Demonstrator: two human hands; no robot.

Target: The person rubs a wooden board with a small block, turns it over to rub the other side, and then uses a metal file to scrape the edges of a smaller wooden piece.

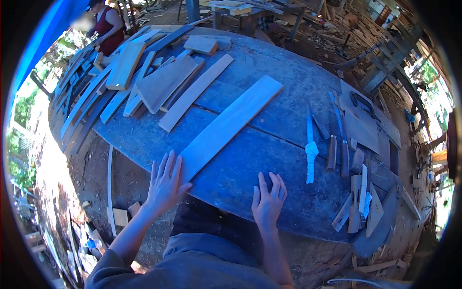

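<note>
Fingers of the left hand are spread against the long plank at lower centre, while the right hand is laid flat, splayed, on the worktable.

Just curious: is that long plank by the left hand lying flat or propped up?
Flat: the long plank lies full-length on the table, left hand at its near end.

Sunlit open-air wood yard: dirt floor, blue tarp, stacked lumber behind.
</note>
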